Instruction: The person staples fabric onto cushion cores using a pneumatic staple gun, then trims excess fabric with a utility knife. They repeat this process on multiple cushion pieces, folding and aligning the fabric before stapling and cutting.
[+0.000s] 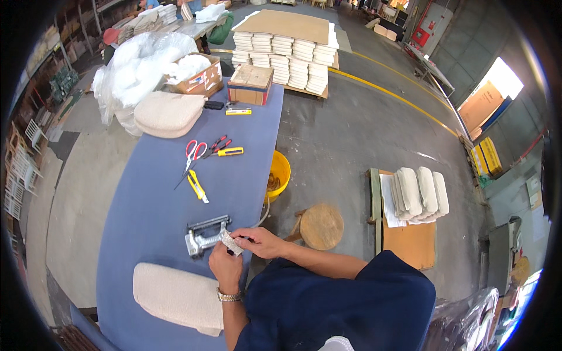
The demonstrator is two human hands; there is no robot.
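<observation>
Beside the edge of the long blue cloth-like covered surface (158,190), a person holds a small whitish, textured, fabric-like piece (231,242) between the two hands, in front of the body. The left hand (226,264), with a metal-band wristwatch (229,295) on its wrist, has its fingers curled in and closed on the lower part of the piece. The right hand (256,242) comes from the other side and pinches the upper part with nearly closed fingers. Small dark patches show at the fingertips; I cannot tell what they are.

The piece looks to me very light and soft, probably rough enough not to slip, and not fragile. It should bend easily, so I would take it by two opposite edges, with thumb and fingertip, to hold it flat.

Just beyond the hands lies a silver metal staple gun (194,242), which seems heavy and hard; its handle is the natural place to grasp. Near the left forearm, a cream, rounded, fabric-covered cushion (178,294) lies flat. I judge it soft and light but bulky, better lifted with both hands under its long sides.
</observation>
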